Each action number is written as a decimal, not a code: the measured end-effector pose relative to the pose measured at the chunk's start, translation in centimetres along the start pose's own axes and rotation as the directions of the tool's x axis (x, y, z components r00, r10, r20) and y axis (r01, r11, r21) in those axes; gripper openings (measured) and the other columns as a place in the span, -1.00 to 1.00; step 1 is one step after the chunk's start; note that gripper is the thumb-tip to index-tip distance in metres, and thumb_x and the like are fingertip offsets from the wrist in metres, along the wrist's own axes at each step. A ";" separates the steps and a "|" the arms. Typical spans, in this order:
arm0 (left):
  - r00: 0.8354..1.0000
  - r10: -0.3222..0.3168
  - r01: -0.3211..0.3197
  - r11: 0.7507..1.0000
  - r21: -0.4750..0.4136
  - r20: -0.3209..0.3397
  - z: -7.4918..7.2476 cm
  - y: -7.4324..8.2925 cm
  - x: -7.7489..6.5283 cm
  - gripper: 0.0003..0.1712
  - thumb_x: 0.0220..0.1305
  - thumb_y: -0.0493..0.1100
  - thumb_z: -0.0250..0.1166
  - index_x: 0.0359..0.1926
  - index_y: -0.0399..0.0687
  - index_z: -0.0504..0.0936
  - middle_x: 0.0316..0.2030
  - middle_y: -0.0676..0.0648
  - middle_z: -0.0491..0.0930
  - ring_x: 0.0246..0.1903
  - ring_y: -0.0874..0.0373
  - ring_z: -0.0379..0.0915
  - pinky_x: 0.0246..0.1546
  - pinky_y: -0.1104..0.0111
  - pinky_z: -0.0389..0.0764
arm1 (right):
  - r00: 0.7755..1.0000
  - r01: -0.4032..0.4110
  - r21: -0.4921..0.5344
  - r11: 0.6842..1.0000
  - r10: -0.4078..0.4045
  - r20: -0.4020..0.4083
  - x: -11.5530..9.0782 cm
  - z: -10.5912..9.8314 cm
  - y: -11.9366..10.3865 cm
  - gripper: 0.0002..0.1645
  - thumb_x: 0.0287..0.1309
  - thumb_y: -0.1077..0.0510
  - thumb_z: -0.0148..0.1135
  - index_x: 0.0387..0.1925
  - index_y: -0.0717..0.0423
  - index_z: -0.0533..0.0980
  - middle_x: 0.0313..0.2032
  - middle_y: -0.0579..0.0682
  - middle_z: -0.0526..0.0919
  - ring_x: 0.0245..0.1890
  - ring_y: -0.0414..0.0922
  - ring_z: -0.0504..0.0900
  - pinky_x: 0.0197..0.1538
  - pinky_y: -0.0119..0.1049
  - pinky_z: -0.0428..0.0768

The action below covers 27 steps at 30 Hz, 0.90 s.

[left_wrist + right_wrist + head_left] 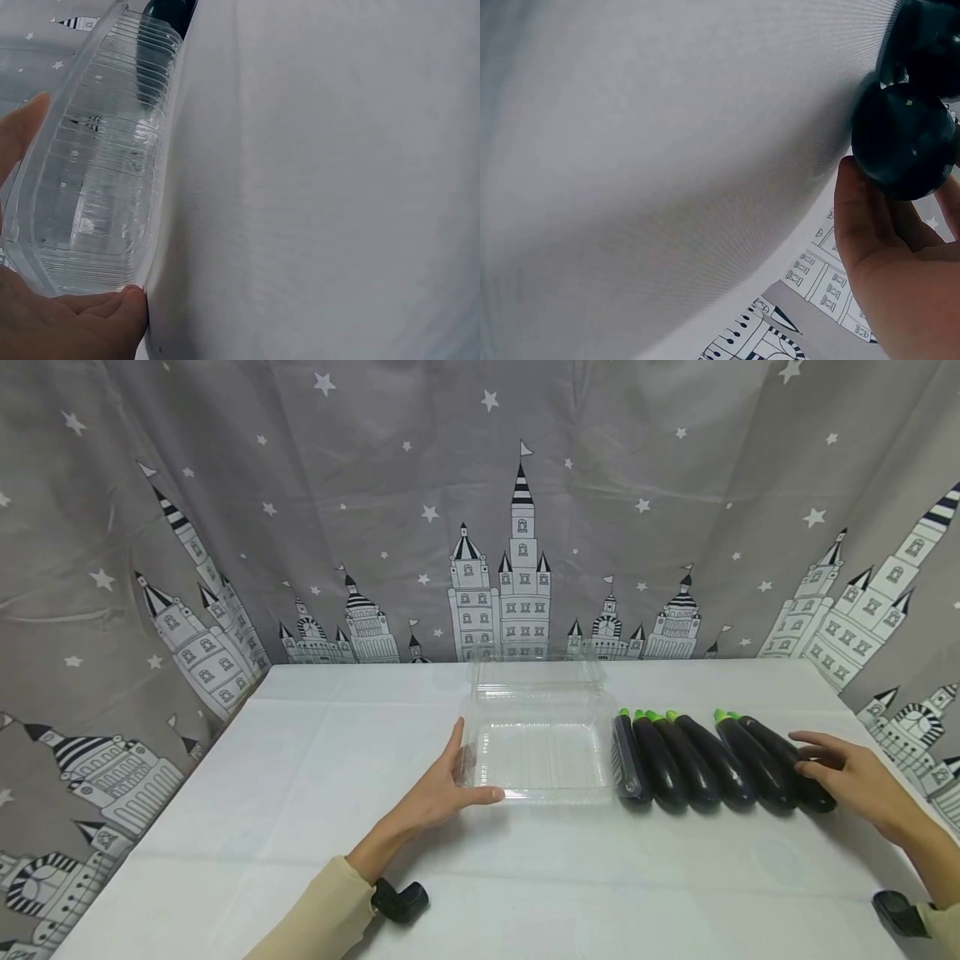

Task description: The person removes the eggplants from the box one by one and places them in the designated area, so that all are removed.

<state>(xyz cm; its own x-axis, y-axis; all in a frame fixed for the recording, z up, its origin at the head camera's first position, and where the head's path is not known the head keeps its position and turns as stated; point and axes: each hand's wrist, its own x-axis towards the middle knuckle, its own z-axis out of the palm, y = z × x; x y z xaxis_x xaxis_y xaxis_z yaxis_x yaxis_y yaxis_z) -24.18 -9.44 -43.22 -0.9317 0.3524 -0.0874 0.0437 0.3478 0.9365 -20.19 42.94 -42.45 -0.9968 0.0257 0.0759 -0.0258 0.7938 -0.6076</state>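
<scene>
A clear plastic clamshell container (543,756) stands on the white table with its lid raised at the back. My left hand (442,785) holds its front left corner, the thumb along the front rim and the fingers low against the side wall, as the left wrist view shows. To the right several dark eggplants (678,764) with green stem ends lie side by side. At the far right of the row, my right hand (851,781) grips the lower end of the outermost eggplant (904,141), its fingers round the right side and top; part of this grip is hidden.
The white table (555,877) ends at a grey curtain (360,493) printed with castles and stars. The container's lid (536,675) leans up near the back edge. A narrow gap splits the eggplants into a larger group and a right-hand pair.
</scene>
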 end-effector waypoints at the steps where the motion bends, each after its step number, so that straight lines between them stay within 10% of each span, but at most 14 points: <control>1: 1.000 -0.001 0.001 1.000 -0.007 -0.002 0.0 0.0 0.0 0.47 0.01 0.00 0.57 0.57 0.10 -0.42 0.52 -0.24 -0.10 0.48 -0.05 -0.15 0.42 -0.05 -0.15 | 1.000 -0.003 -0.002 1.000 0.003 0.004 0.0 0.0 0.0 -0.45 0.36 0.26 0.08 0.26 0.53 0.29 0.04 0.66 0.40 -0.02 0.48 0.47 -0.37 -0.56 0.43; 10: 1.000 -0.019 0.019 1.000 -0.017 -0.014 -0.1 -0.1 0.0 0.51 -0.01 0.02 0.58 0.56 0.07 -0.47 0.51 -0.27 -0.08 0.48 -0.07 -0.12 0.42 -0.03 -0.10 | 0.997 -0.050 0.005 0.999 0.049 0.060 -0.2 -0.1 -0.2 -0.41 0.43 0.20 0.01 0.31 0.54 0.21 0.12 0.68 0.31 0.04 0.53 0.40 -0.04 0.30 0.49; 27: 0.987 -0.124 0.122 0.992 -0.021 -0.105 -1.3 0.0 0.1 0.20 0.33 0.32 0.16 0.56 -0.08 -0.43 0.51 -0.28 -0.09 0.46 -0.20 -0.10 0.40 -0.10 -0.07 | 0.993 0.051 0.012 0.999 -0.049 -0.103 0.3 0.1 -2.2 -0.41 0.40 0.13 0.08 0.28 0.49 0.30 0.18 0.56 0.33 0.09 0.48 0.35 -0.10 0.09 0.52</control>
